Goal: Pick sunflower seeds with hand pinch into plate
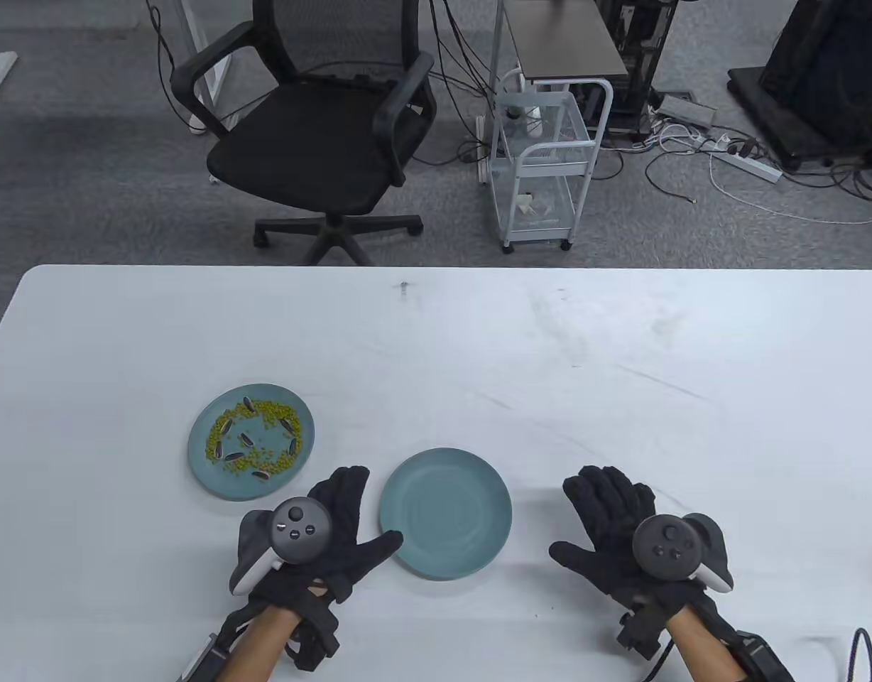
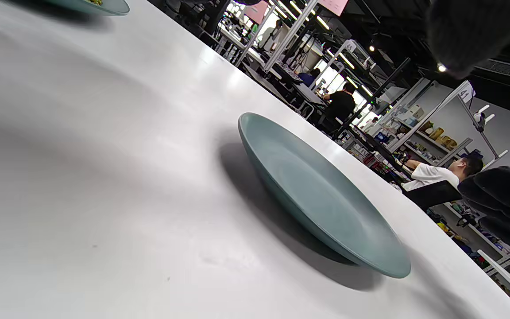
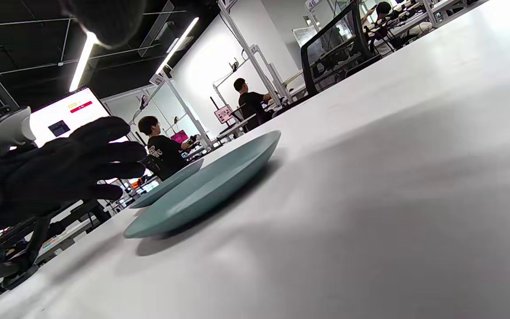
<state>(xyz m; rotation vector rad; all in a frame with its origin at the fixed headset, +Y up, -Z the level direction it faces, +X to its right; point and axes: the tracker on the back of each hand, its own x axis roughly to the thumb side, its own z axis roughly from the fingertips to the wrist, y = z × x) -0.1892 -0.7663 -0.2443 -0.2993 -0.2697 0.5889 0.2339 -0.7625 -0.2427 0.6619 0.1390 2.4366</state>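
Fingers [image 1: 340,490] splayed beside unmarked plate [image 1: 445,513]

Bare desk [image 1: 549,369] fills the upper and right parts of the table view. In the lower middle, the plate [image 1: 445,513] lies between the left hand [image 1: 322,533] and the right hand [image 1: 620,533]; the left thumb touches or just overlaps its rim, the right hand is apart. The seed plate [image 1: 251,440] sits up-left, just beyond the left fingertips, with a strip of desk between the plates.
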